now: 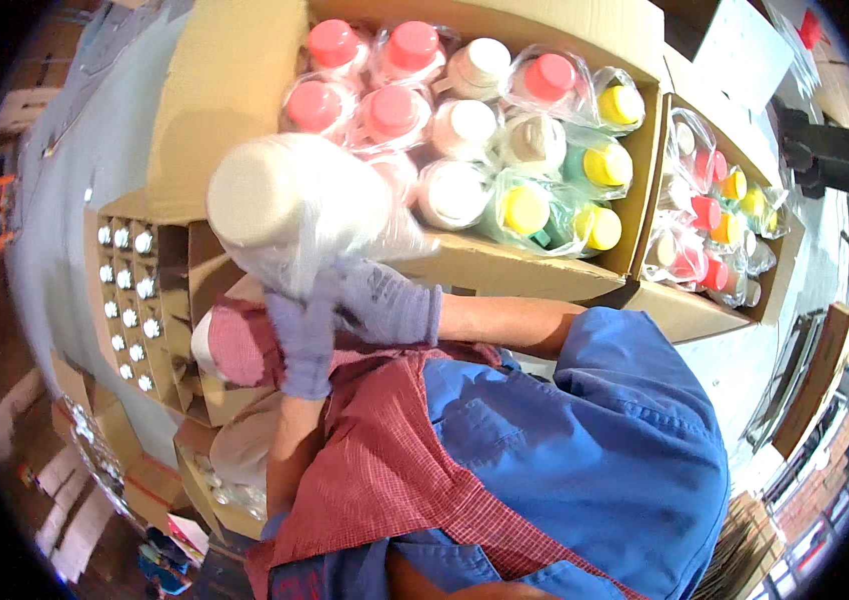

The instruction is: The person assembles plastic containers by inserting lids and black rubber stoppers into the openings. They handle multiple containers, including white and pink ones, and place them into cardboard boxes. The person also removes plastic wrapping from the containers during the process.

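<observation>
A large white bottle (335, 200) with a wide cream cap tilts over the near left edge of a big cardboard box (485, 250). Clear plastic wrap surrounds it, and motion blurs it a little. My left hand (302, 345), in a grey glove, grips it from below. My right hand (385, 302), gloved alike, closes on it and its wrap just to the right. Its lower end is partly hidden. Inside the box stand several upright bottles wrapped in clear plastic, with pink caps (413, 45), white caps (472, 122) and yellow caps (605, 165).
Another open box (765, 290) at the right holds wrapped bottles with red, orange and white caps. To the left, a divided carton (160, 335) contains several small white-topped items. A raised cardboard flap (220, 100) flanks the big box. A black bar (845, 155) juts in at the right.
</observation>
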### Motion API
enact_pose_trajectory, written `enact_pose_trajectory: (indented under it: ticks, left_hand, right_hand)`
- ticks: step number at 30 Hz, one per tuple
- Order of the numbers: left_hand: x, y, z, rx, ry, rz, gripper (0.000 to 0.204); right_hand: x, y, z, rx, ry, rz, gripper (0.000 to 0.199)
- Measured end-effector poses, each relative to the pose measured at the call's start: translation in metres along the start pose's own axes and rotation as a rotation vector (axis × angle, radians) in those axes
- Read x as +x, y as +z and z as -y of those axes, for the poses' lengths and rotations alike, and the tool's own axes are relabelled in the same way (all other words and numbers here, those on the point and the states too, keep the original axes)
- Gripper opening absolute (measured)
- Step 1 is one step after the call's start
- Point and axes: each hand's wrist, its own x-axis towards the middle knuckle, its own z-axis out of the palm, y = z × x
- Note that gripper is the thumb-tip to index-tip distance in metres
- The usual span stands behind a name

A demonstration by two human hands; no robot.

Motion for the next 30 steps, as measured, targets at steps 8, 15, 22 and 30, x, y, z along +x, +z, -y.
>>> enact_pose_trajectory:
  ticks: [8, 15, 22, 30]
  left_hand:
    - [0.032, -0.035, 0.042, 0.488, 0.163, -0.119, 0.053]
    - [0.028, -0.029, 0.021, 0.24, 0.012, -0.087, 0.055]
    - [-0.012, -0.055, 0.04, 0.956, 0.321, -0.114, 0.043]
    - [0.071, 0.053, -0.006, 0.122, 0.084, 0.265, 0.019]
  right_hand:
    - [-0.034, -0.246, -0.183, -1.166, 0.262, -0.186, 0.025]
    - [-0.012, -0.256, -0.301, -1.633, 0.421, 0.763, 0.034]
    - [-0.055, -0.253, -0.349, -1.472, 0.36, 0.613, 0.029]
    - [-0.112, -0.429, -0.1, -1.272, 0.486, -0.06, 0.029]
